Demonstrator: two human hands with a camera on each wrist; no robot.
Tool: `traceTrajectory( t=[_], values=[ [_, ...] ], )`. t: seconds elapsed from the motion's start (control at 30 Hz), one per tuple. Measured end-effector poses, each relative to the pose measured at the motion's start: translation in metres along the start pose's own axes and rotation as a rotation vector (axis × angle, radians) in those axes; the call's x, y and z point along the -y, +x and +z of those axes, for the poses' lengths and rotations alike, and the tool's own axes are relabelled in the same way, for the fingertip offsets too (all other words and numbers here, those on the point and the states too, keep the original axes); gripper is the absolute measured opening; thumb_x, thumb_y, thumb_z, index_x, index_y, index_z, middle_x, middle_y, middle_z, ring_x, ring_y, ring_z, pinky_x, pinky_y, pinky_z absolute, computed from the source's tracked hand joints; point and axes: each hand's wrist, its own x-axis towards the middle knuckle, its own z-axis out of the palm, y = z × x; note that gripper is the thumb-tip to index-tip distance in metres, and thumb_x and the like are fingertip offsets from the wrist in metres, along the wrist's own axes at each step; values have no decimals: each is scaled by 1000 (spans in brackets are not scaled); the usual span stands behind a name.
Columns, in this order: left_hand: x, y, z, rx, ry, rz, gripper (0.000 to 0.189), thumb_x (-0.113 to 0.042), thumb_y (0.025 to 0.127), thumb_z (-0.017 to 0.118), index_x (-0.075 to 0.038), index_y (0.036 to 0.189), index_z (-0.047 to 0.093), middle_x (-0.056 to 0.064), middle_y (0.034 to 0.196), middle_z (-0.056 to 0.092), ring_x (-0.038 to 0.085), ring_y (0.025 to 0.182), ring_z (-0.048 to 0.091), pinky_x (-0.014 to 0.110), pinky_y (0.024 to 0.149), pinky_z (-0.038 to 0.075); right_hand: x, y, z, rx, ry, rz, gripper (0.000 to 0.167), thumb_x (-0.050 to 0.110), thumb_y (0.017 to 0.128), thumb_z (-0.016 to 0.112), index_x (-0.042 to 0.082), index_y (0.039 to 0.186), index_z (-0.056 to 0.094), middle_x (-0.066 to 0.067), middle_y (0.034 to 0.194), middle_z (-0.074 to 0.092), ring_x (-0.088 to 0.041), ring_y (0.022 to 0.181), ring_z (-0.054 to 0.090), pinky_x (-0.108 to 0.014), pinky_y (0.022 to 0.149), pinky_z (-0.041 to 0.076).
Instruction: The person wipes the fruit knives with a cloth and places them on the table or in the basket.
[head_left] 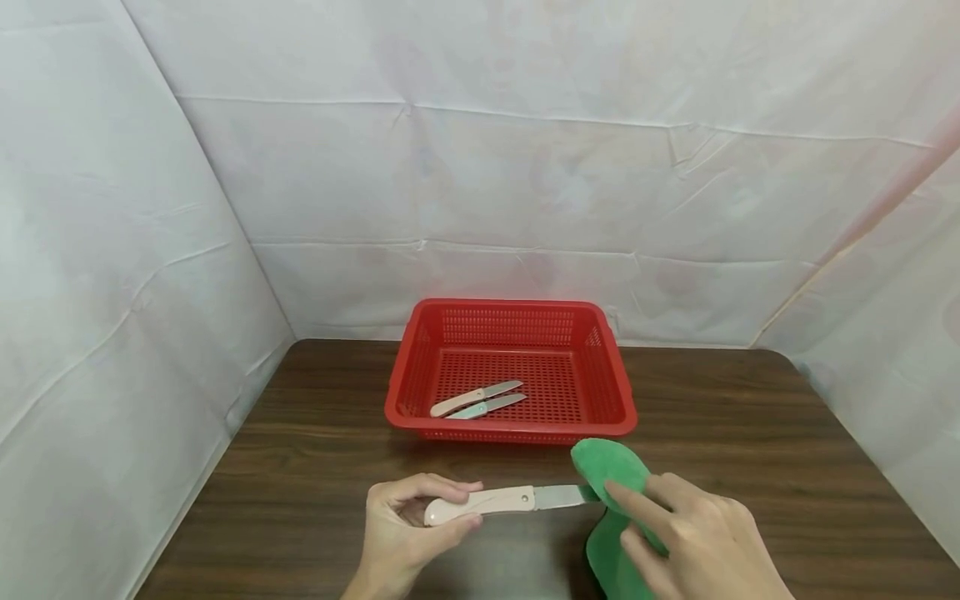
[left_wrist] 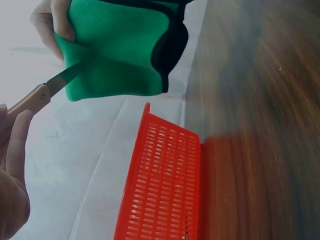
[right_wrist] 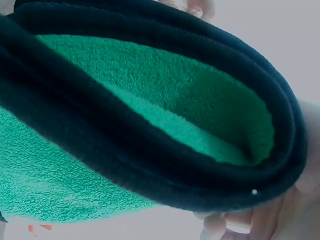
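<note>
My left hand [head_left: 408, 533] grips a knife [head_left: 495, 501] by its pale pinkish handle, with the blade pointing right. A green cloth [head_left: 611, 471] with dark edging is held in my right hand [head_left: 693, 533], folded around the blade's tip. In the left wrist view the blade [left_wrist: 65, 77] meets the cloth [left_wrist: 115, 50], and its point is hidden there. Folded layers of the cloth [right_wrist: 65, 175] fill most of the right wrist view, with the fingers [right_wrist: 260, 220] partly behind them.
Beyond the hands, a red plastic basket [head_left: 512, 427] stands on the dark wooden table [head_left: 300, 467]. Inside it lie a pale-handled knife [head_left: 476, 398] and a light green-handled knife [head_left: 487, 407]. White sheeting [head_left: 480, 167] hangs behind the table and along both sides.
</note>
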Motion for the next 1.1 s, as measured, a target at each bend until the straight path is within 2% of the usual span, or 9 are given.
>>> traceTrajectory(
  t=[0.17,0.43,0.57,0.8,0.97,1.1],
  values=[
    [1,2,1,22,14,-19,27,22,67,71,6,89,68,25,91,68,33,86,68,32,59,57,1,8,-3,-58,-13,-34,47,28,91,30,14,83,75,10,68,46,3,50,29,-9,40,18],
    [5,8,9,53,-14,-18,24,21,69,71,7,89,68,27,91,68,32,84,69,32,59,57,10,22,-4,-46,26,-58,47,26,94,30,13,87,75,8,65,44,0,49,27,-10,39,20],
    [6,9,14,44,-41,-10,24,21,69,71,8,89,68,26,91,68,32,84,69,32,60,57,16,23,1,-36,25,-75,46,24,92,29,14,86,73,8,65,42,-2,50,27,-11,38,21],
    [7,10,21,9,-117,-5,23,21,68,71,8,88,68,23,92,69,31,85,69,32,64,57,25,21,10,-7,7,-100,47,20,91,26,11,86,72,7,65,42,-7,56,35,-12,37,24],
    [6,10,21,4,-131,3,23,22,68,70,9,87,67,24,92,69,31,85,69,33,65,57,25,19,12,-10,-5,-109,47,19,90,26,12,86,72,8,64,38,-5,55,32,-9,39,19],
    [5,8,19,-5,-135,-7,23,22,68,70,9,86,66,22,91,69,32,86,69,32,64,57,22,16,13,-18,-10,-116,47,21,90,26,14,84,73,8,64,40,-4,55,31,-10,38,20]
  ],
)
